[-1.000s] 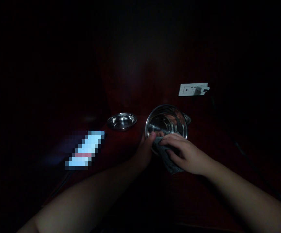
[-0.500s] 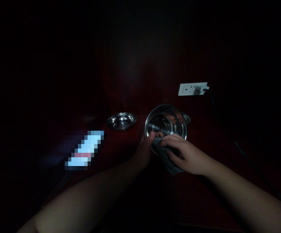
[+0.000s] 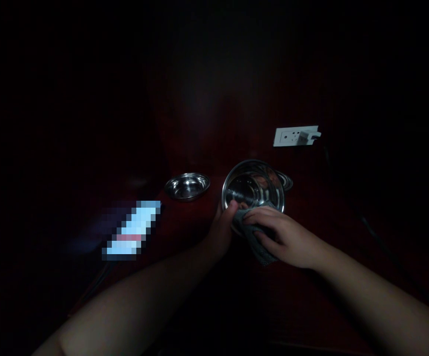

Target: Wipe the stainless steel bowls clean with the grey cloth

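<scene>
A shiny steel pot is tilted so that its open mouth faces me. My left hand grips it at the lower left, thumb on the rim and the other fingers mostly hidden behind. In my right hand is a grey-green cloth, folded over the near rim and pressed against it, with a loose end hanging below. Left of the pot lies a shallow steel dish. Behind the pot's right side, another round steel piece shows only in part.
A phone with a lit, blurred screen lies at the left, with a cable running down from it. On the back wall is a white socket plate holding a plug. A dark cable runs along the right. The surroundings are very dark.
Both hands keep their hold on the pot and cloth. The cloth and right fingers have shifted very slightly at the rim; the whole view has drifted a little.
</scene>
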Tool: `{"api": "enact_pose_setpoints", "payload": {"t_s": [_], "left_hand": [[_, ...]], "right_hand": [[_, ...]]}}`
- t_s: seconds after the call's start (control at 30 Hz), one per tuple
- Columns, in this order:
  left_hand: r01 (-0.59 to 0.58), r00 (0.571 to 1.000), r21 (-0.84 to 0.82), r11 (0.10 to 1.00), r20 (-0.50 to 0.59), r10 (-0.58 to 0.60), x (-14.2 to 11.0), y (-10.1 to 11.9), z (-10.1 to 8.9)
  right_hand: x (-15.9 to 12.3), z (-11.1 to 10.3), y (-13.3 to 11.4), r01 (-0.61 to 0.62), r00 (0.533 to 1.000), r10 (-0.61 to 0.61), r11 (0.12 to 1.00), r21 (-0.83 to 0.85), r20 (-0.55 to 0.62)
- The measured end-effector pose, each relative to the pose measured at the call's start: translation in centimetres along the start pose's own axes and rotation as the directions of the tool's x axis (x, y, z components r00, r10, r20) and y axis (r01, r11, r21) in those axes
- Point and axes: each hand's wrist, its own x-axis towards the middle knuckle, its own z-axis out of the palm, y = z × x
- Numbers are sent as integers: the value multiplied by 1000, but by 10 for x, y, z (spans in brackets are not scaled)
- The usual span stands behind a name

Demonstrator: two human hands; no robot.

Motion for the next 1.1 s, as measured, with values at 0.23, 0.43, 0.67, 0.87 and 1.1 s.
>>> {"api": "enact_pose_setpoints", "payload": {"t_s": [0.23, 0.43, 0.67, 0.87, 1.1], "left_hand": [[6, 1000, 24, 1000, 10, -6, -5, 6, 10], [10, 999, 46, 999, 47, -12, -7, 7, 11], [72, 994, 59, 996, 80, -77, -8, 4, 4], [47, 995, 34, 998, 82, -49, -7, 4, 5], [51, 995, 50, 997, 81, -55, -8, 4, 5]], "right_hand": [[-1, 1, 2, 5, 997, -9, 998, -55, -74], [0, 1, 5, -17, 994, 6, 995, -95, -112], [1, 1, 8, -71, 990, 53, 989, -133, -129], [0, 1, 8, -81, 989, 63, 988, -131, -131], [0, 0, 6, -87, 990, 71, 988, -130, -123]]}}
